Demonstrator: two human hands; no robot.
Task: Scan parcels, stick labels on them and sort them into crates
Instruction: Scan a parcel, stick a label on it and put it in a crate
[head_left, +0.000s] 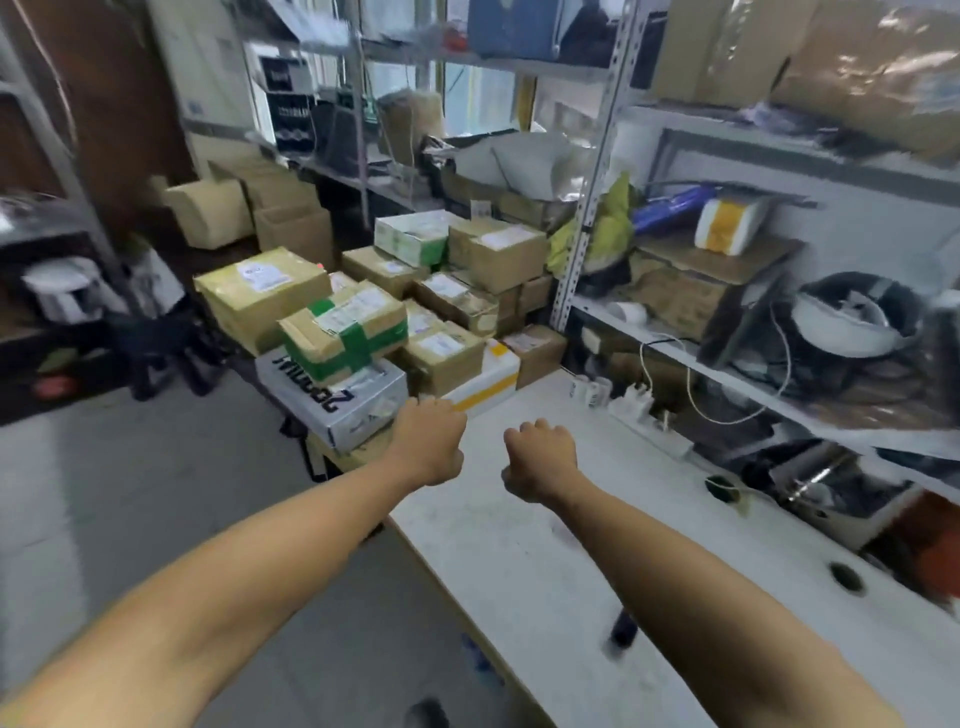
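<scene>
Two bare arms reaching forward over the white desk (597, 519). Left hand (428, 441) out past the desk's far left edge, fingers curled down, right next to the pile of parcels (374, 312). Hard to tell if holding anything, fingers hidden from here. Right hand (543, 457) above the desk, fingers curled in like a fist, nothing seen in it. Hands near each other, not touching.

Parcels stacked at the far end of the desk: brown boxes with white labels, one box wrapped with green tape (345, 332) on top of a silver box (337, 400), and a white box with a yellow stripe (485, 384) just beyond the left hand. Power strip (649, 415) along the desk's right edge, by the metal shelves (753, 338) full of blurry stuff. Grey floor (130, 493) on the left.
</scene>
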